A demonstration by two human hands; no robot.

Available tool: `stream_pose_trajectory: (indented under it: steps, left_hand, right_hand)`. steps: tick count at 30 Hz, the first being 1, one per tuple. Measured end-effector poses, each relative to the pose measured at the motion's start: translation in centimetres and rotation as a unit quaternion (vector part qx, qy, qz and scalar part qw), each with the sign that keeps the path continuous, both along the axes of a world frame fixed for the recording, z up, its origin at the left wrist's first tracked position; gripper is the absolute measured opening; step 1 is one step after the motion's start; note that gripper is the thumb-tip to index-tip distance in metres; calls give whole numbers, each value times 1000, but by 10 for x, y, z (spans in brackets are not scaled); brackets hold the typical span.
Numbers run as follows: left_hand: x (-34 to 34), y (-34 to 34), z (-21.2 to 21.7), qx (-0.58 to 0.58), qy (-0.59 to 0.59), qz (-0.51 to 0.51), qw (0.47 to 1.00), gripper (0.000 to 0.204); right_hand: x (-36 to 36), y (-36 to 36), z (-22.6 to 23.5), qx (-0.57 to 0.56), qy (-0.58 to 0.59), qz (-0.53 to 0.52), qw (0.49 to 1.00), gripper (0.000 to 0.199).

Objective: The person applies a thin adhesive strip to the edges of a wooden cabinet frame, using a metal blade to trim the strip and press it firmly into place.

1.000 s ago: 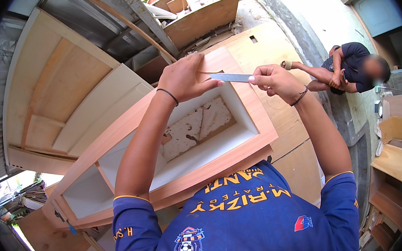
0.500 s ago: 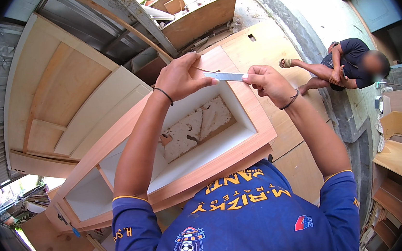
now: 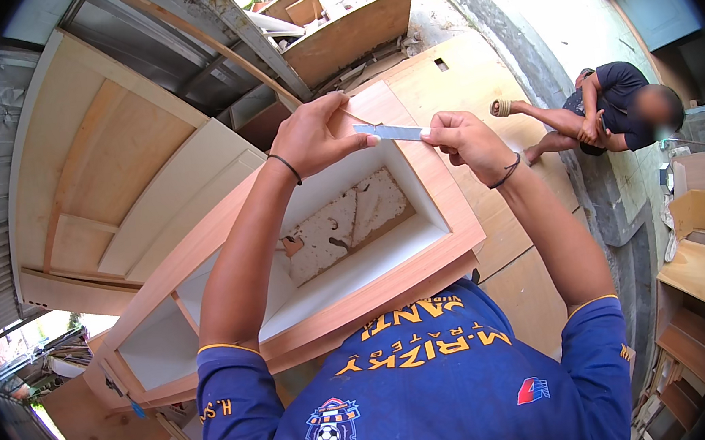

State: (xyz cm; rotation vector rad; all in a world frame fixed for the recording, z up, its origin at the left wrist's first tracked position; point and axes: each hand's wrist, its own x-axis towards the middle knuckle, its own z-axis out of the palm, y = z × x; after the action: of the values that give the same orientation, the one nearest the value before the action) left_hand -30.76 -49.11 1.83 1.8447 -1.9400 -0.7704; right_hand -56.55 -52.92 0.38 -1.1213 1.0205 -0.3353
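Above the cabinet (image 3: 234, 308), both hands, left hand (image 3: 315, 134) and right hand (image 3: 468, 139), still pinch the strip (image 3: 391, 132)

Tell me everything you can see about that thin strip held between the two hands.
The strip is narrow, flat and pale grey-blue, looking like thin edging tape or a blade; which one cannot be told. It lies nearly level, held in the air above the open wooden cabinet. The left hand pinches its left end, the right hand its right end. Nothing else touches it.
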Motion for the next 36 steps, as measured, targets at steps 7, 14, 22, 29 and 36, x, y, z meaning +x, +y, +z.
stream_pose_trajectory:
  steps: [7,14,22,29,36]
  left_hand:
    - [0,-2,0,4,9,-2,1000,78]
    - [0,0,1,5,8,-3,1000,75]
    - [2,-3,0,32,4,-7,999,77]
    - [1,-5,1,54,13,-4,998,78]
    - [1,0,3,24,-53,-37,998,98]
  right_hand:
    - [-2,-5,-3,17,-17,15,1000,22]
    - [0,-2,-2,26,-34,-2,999,22]
    - [0,-2,-7,-10,-22,1,1000,21]
    - [4,-1,-7,-55,-20,-2,998,20]
    - [-13,-1,-7,35,-56,23,998,20]
